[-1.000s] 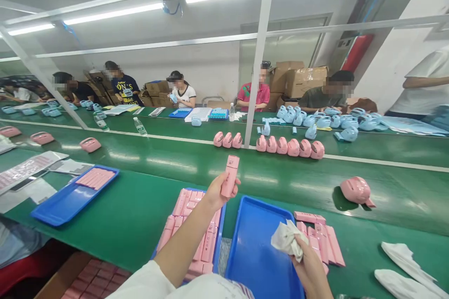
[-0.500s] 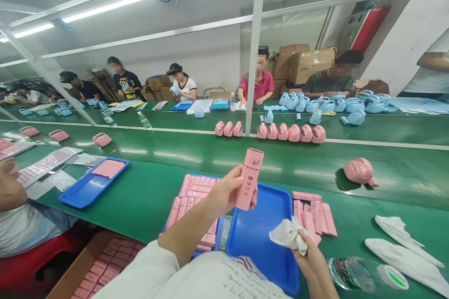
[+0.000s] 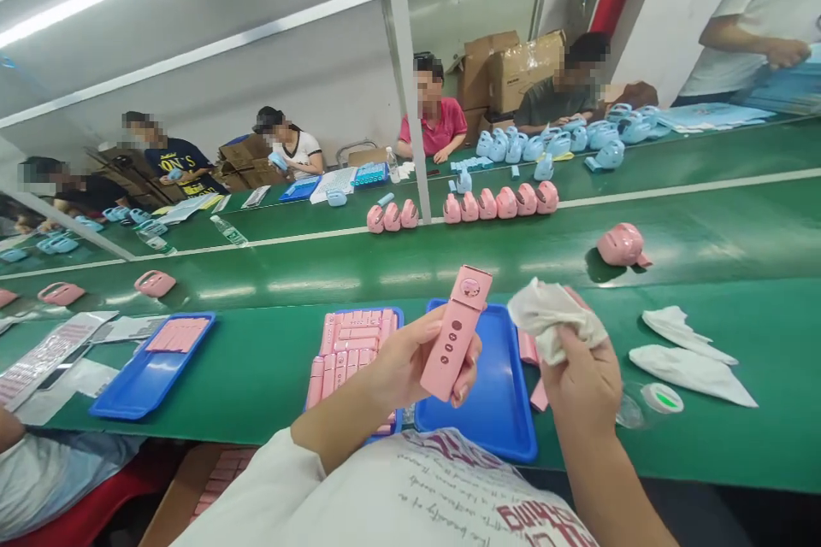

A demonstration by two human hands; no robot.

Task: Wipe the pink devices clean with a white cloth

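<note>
My left hand (image 3: 420, 359) is closed around a pink rectangular plastic piece (image 3: 457, 333) with a round picture at its top end and a row of dark round marks below. The piece is tilted and held above a blue tray (image 3: 493, 393). In my right hand (image 3: 587, 372) is a bunched white cloth (image 3: 555, 316), raised to the right of the pink piece and apart from it. Behind that hand, more pink pieces (image 3: 528, 349) lie partly hidden on the green table. On the left, similar pink pieces (image 3: 350, 359) fill another blue tray.
Two white cloths (image 3: 693, 367) and a clear jar with a white-and-green lid (image 3: 663, 398) lie at right. A pink rounded case (image 3: 622, 245) sits beyond. Another blue tray (image 3: 141, 376) is at left. Co-workers sit across the green line near blue cases (image 3: 506, 145).
My right hand has lifted the white cloth up beside the pink piece. My left hand still grips the piece, now slightly more tilted. The camera view has turned and tilted.
</note>
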